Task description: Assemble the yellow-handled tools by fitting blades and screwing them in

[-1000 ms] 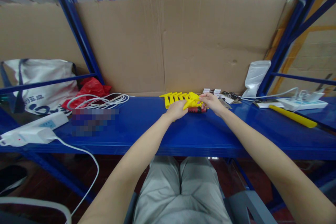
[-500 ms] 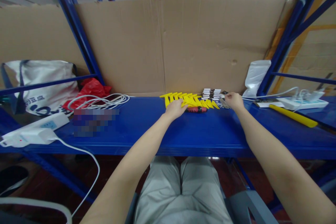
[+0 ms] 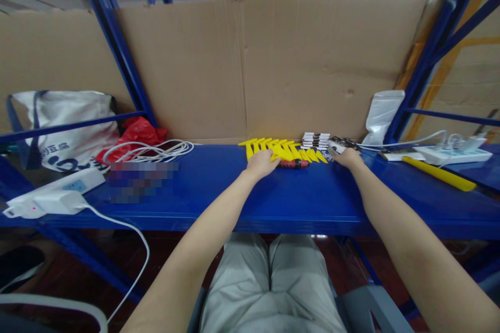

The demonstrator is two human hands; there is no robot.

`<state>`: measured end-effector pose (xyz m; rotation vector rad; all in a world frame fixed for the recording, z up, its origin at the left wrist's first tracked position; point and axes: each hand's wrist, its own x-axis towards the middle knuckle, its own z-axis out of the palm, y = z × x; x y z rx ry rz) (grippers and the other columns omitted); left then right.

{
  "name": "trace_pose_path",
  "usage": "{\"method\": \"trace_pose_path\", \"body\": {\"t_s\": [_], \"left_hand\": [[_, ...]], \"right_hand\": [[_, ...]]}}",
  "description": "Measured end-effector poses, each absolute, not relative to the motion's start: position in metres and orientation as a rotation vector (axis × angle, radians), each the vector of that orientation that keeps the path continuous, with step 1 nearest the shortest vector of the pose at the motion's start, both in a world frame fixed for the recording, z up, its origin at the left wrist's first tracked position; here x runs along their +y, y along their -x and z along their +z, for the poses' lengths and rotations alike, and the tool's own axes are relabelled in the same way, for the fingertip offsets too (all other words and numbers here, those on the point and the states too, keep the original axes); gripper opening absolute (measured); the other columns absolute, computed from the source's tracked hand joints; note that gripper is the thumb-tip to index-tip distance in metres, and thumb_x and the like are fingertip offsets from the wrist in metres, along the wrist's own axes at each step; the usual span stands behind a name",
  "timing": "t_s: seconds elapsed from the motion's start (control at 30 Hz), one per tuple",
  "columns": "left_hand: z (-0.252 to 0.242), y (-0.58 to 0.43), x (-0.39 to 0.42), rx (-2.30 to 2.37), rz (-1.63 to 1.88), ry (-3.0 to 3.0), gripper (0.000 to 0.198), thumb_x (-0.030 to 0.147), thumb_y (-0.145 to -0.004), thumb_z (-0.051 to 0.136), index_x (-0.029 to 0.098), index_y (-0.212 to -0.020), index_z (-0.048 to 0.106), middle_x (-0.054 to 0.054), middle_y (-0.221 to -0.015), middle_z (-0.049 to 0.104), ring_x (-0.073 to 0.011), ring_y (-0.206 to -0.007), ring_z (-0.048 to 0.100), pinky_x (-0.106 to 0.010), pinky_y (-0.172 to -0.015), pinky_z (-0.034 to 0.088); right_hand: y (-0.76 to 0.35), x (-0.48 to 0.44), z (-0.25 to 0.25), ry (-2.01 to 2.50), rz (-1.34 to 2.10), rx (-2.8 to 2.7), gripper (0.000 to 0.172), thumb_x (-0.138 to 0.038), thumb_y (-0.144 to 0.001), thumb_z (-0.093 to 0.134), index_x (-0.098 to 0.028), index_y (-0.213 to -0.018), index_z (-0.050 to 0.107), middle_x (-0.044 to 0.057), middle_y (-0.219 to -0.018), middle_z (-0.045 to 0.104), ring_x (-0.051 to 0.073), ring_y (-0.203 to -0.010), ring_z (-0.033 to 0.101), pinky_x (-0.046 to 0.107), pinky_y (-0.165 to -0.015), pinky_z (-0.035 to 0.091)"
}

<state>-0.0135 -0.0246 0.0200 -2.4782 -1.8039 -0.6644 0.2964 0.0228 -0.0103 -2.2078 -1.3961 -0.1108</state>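
Touching yellow pieces (image 3: 287, 150) with left hand (image 3: 261, 163), right hand (image 3: 347, 157) near packets (image 3: 342, 142), both grips unclear

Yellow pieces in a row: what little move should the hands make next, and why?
Probably the right hand should close on the small black-and-white item by its fingertips. It is the nearest thing to that hand, and the left hand already rests on the yellow pieces.

Arms outstretched, left hand (image 3: 261, 162) and right hand (image 3: 347, 157) lie palm-down.
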Motion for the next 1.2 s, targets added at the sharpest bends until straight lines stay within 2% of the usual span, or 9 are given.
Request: {"method": "trace_pose_path", "body": {"t_s": [0.13,0.37,0.5,0.57,0.67,0.77,0.9,1.0,1.2], "left_hand": [[0.020,0.014,-0.025,-1.811,-0.655,2.478,0.036,0.044,-0.088,0.050,0.019,-0.108,0.066,-0.012,-0.109,0.069,-0.0285,-0.108,0.061,-0.039,-0.092,0.048],[0.021,0.014,-0.025,-1.806,-0.623,2.481,0.038,0.044,-0.089,0.049,0.018,-0.111,0.065,-0.012,-0.112,0.068,-0.0288,-0.110,0.060,-0.039,-0.092,0.048],[0.021,0.014,-0.025,-1.798,-0.580,2.480,0.039,0.045,-0.090,0.046,0.019,-0.112,0.065,-0.011,-0.112,0.068,-0.0277,-0.109,0.061,-0.038,-0.091,0.048],[0.022,0.014,-0.025,-1.799,-0.555,2.477,0.040,0.045,-0.090,0.046,0.019,-0.113,0.064,-0.011,-0.112,0.068,-0.0268,-0.109,0.061,-0.037,-0.091,0.048],[0.022,0.015,-0.026,-1.785,-0.529,2.481,0.042,0.045,-0.091,0.044,0.018,-0.115,0.063,-0.011,-0.113,0.068,-0.0263,-0.109,0.060,-0.037,-0.092,0.048],[0.023,0.015,-0.028,-1.788,-0.521,2.480,0.042,0.045,-0.091,0.044,0.018,-0.117,0.063,-0.011,-0.114,0.068,-0.0260,-0.110,0.060,-0.036,-0.092,0.048],[0.023,0.015,-0.029,-1.796,-0.527,2.474,0.042,0.045,-0.091,0.044,0.019,-0.118,0.062,-0.010,-0.114,0.068,-0.0259,-0.109,0.060,-0.036,-0.091,0.048],[0.023,0.015,-0.029,-1.782,-0.533,2.480,0.042,0.045,-0.091,0.043,0.019,-0.119,0.062,-0.010,-0.115,0.068,-0.0261,-0.108,0.061,-0.036,-0.090,0.048],[0.023,0.015,-0.027,-1.763,-0.531,2.495,0.044,0.044,-0.091,0.042,0.018,-0.120,0.063,-0.011,-0.117,0.067,-0.0265,-0.109,0.061,-0.036,-0.090,0.049]], "right_hand": [[-0.296,0.026,-0.012,2.181,-0.088,-1.350,0.047,-0.048,-0.078,0.055,-0.009,-0.097,0.072,0.026,-0.094,0.069,0.040,-0.094,0.066,0.045,-0.068,0.053],[-0.294,0.025,-0.010,2.229,0.015,-1.306,0.044,-0.038,-0.068,0.067,-0.007,-0.100,0.071,0.026,-0.099,0.068,0.037,-0.097,0.065,0.037,-0.070,0.052],[-0.289,0.014,0.000,2.210,0.015,-1.261,0.046,-0.046,-0.074,0.062,-0.006,-0.095,0.070,0.028,-0.101,0.067,0.038,-0.097,0.063,0.038,-0.071,0.049],[-0.288,0.010,0.006,2.186,0.009,-1.253,0.041,-0.044,-0.077,0.060,-0.006,-0.090,0.070,0.027,-0.096,0.067,0.036,-0.095,0.063,0.037,-0.071,0.048],[-0.286,0.008,0.013,2.121,-0.005,-1.236,0.028,-0.037,-0.075,0.061,-0.010,-0.075,0.069,0.021,-0.080,0.066,0.032,-0.087,0.063,0.035,-0.068,0.045],[-0.276,0.006,0.018,1.968,0.060,-1.214,0.023,-0.035,-0.072,0.064,-0.014,-0.062,0.063,0.010,-0.063,0.060,0.024,-0.070,0.059,0.030,-0.059,0.041],[-0.248,0.000,0.021,1.676,0.279,-1.307,0.017,-0.028,-0.070,0.067,-0.015,-0.063,0.060,-0.001,-0.051,0.049,0.011,-0.052,0.044,0.024,-0.049,0.033],[-0.224,-0.008,0.023,1.590,0.511,-1.467,0.019,-0.028,-0.069,0.069,-0.015,-0.061,0.058,-0.004,-0.046,0.044,0.008,-0.047,0.038,0.022,-0.046,0.028],[-0.193,-0.021,0.024,1.472,0.916,-1.623,0.017,-0.018,-0.073,0.066,-0.016,-0.061,0.053,-0.005,-0.044,0.043,0.005,-0.041,0.033,0.019,-0.041,0.024]]}}
